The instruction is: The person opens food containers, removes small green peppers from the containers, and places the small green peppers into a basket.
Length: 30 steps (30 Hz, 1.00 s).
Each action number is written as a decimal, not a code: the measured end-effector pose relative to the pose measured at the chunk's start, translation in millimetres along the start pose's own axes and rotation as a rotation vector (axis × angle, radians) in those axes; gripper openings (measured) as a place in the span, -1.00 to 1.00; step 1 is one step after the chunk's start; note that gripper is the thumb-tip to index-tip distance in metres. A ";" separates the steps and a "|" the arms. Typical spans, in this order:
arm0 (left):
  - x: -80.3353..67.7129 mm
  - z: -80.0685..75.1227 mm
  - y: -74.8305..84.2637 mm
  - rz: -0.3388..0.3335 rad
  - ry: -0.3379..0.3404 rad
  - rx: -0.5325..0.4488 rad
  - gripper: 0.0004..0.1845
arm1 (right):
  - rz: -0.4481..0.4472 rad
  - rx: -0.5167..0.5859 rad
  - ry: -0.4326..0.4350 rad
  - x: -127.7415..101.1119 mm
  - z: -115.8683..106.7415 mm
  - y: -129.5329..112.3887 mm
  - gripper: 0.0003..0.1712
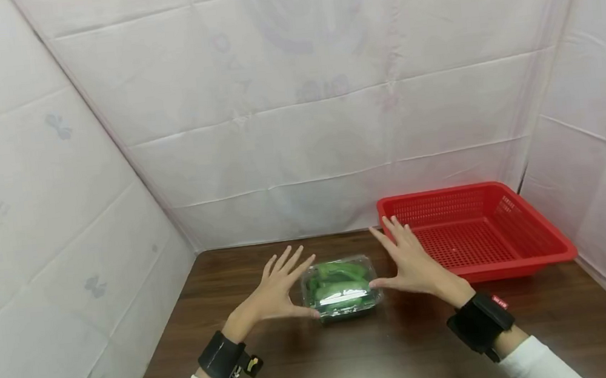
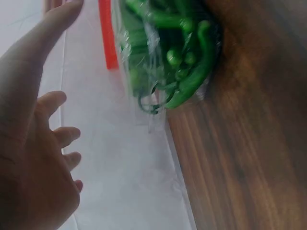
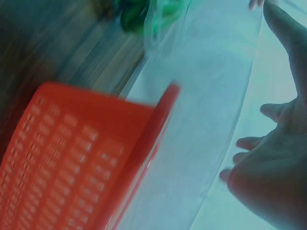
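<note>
A clear plastic clamshell box of green peppers sits on the dark wooden table. My left hand is spread open just left of the box, its thumb near the box's front left corner. My right hand is spread open just right of it, thumb pointing at the box's right side. Neither hand holds the box. The left wrist view shows the box of peppers close up beside my open left hand. In the blurred right wrist view, my right hand has straight fingers.
A red perforated plastic basket stands at the back right of the table, empty, right behind my right hand; it also fills the right wrist view as the basket. White sheeting walls close in the table on three sides.
</note>
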State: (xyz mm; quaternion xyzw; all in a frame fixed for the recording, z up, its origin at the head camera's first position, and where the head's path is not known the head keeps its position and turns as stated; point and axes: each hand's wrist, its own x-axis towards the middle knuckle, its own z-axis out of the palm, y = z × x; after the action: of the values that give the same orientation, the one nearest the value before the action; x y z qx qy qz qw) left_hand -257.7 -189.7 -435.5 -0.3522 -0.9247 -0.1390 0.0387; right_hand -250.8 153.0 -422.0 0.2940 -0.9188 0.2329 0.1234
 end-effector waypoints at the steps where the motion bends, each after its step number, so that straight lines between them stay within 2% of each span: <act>1: -2.8 1.5 1.4 0.000 -0.013 0.005 0.27 | -0.027 0.000 0.002 -0.1 4.0 -3.9 0.31; 5: -11.5 9.0 4.0 0.000 -0.041 0.014 0.28 | -0.091 0.057 -0.025 0.3 19.3 -20.5 0.34; 9: -16.6 17.9 3.3 0.005 -0.041 -0.004 0.27 | -0.072 0.112 -0.067 -0.1 38.0 -30.0 0.37; 13: -22.1 26.7 0.6 0.009 -0.021 -0.032 0.22 | 0.006 0.125 -0.087 -5.6 57.4 -31.7 0.43; 17: -28.1 32.3 -0.7 0.012 0.041 -0.087 0.09 | 0.113 0.147 -0.066 -13.5 72.7 -28.7 0.46; 20: -32.4 34.3 0.7 -0.005 0.059 -0.126 -0.04 | 0.210 0.220 -0.070 -17.1 80.8 -26.5 0.46; 24: -35.2 36.7 4.6 -0.012 0.066 -0.160 -0.35 | 0.331 0.380 -0.075 -20.2 89.0 -24.2 0.44; 27: -33.9 38.5 8.5 0.011 0.103 -0.161 -0.61 | 0.374 0.457 -0.045 -23.2 94.1 -21.0 0.44; 30: -34.6 39.5 12.3 0.049 0.145 -0.113 -0.76 | 0.377 0.483 -0.022 -25.8 97.9 -19.4 0.44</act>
State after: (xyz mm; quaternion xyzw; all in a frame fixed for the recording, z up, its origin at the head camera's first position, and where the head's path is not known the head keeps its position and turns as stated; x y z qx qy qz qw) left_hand -222.5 -191.8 -476.4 -0.3654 -0.9013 -0.2152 0.0887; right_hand -227.4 102.5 -508.8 0.1417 -0.8765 0.4601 -0.0055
